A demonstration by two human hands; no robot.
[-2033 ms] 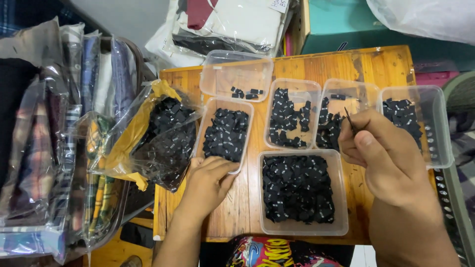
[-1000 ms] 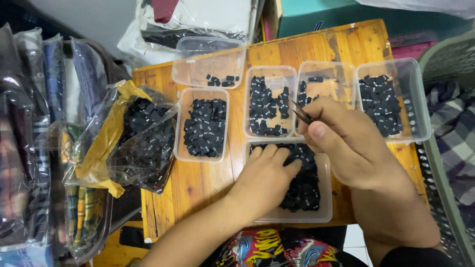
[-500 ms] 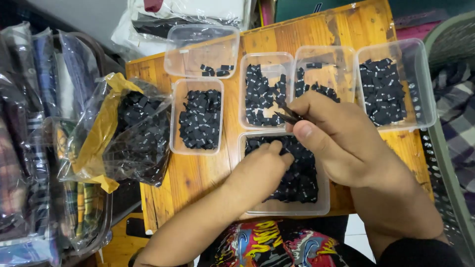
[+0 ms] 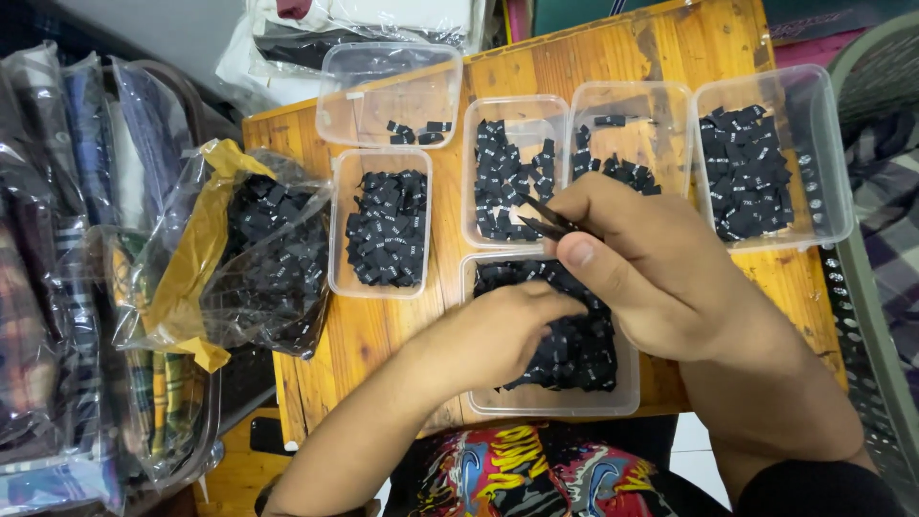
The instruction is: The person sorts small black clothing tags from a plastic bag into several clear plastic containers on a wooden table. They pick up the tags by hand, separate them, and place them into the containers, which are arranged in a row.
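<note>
Pinching black tweezers (image 4: pixel 542 218) shut in my right hand (image 4: pixel 661 273), nothing visible between the tips, while my left hand (image 4: pixel 498 335) rests curled on the labels in the near tray (image 4: pixel 627 397); I judge lifting one label singly works best

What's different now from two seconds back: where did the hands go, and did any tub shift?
The left hand left the wooden table edge beside the small tub and went right, into the front tub of black pieces. The right hand, gripping black tweezers throughout, came left and nearer, so the tips now sit over the middle tub. Tubs and the plastic bag kept their arrangement.
</note>
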